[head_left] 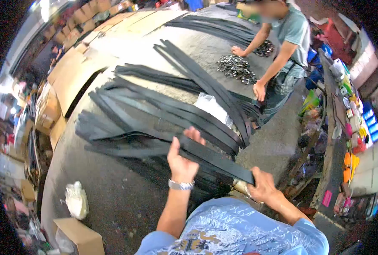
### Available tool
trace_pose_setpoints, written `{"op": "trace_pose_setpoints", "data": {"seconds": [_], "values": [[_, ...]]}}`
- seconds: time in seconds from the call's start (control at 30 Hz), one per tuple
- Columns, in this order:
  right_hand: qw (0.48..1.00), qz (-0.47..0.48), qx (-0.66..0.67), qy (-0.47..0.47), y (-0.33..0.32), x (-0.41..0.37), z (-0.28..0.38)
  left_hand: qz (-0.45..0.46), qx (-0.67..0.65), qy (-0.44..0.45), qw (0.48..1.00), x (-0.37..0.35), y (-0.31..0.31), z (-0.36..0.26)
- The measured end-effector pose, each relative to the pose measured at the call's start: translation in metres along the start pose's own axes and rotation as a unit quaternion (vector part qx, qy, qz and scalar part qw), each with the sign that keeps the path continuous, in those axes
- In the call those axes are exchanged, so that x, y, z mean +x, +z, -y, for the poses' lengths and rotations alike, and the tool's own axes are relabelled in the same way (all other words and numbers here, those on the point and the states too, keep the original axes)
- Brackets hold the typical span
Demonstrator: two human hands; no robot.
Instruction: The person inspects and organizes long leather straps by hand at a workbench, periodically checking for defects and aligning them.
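Observation:
My right hand (pixel 263 185) is closed around the near end of a flat black belt strap (pixel 218 159). The strap runs up and left across my left hand (pixel 184 163), which is turned palm up under it. My left thumb stands up and its blurred fingertips stretch out past the strap's far side, not wrapped round it. A metal watch is on my left wrist. Under and beyond my hands lies a fanned bundle of black belt straps (pixel 112 123), its left ends spread out.
Across the table (pixel 99 199), a person (pixel 293 38) leans on it beside a pile of metal buckles (pixel 238 69). More straps (pixel 216 27) lie behind. A white plastic bag (pixel 212 106) sits among the straps. A cardboard box (pixel 80 236) stands at lower left; a cluttered shelf (pixel 335 127) is right.

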State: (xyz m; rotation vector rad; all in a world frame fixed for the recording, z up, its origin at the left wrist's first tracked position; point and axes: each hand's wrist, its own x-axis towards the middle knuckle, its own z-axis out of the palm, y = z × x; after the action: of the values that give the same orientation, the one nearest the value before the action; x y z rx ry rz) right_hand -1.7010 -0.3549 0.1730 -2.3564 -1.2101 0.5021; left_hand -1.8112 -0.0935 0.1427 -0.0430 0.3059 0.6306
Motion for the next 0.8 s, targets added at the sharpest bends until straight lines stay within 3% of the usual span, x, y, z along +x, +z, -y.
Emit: {"op": "trace_pose_setpoints", "data": {"seconds": [0.13,0.17,0.37,0.57,0.63,0.8], "values": [[0.993,-0.035,-0.108,-0.023,0.001,-0.03,-0.072,0.068,-0.043,0.076,0.994,0.015,0.001,-0.071],[0.991,-0.025,-0.131,-0.012,0.004,-0.039,-0.089,0.082,-0.002,0.102,0.991,0.017,0.0,-0.084],[0.96,-0.009,-0.27,0.075,0.017,-0.094,-0.176,0.01,0.047,0.194,0.98,0.029,0.011,-0.167],[0.961,-0.001,-0.257,0.099,0.021,-0.1,-0.173,-0.033,0.232,0.208,0.95,0.069,0.029,-0.207],[0.966,0.012,-0.236,0.104,0.024,-0.088,-0.168,-0.029,0.277,0.204,0.938,0.082,0.057,-0.22],[0.984,-0.052,-0.169,0.01,0.019,-0.029,-0.133,0.026,0.386,0.227,0.894,0.13,0.163,-0.274]]}}
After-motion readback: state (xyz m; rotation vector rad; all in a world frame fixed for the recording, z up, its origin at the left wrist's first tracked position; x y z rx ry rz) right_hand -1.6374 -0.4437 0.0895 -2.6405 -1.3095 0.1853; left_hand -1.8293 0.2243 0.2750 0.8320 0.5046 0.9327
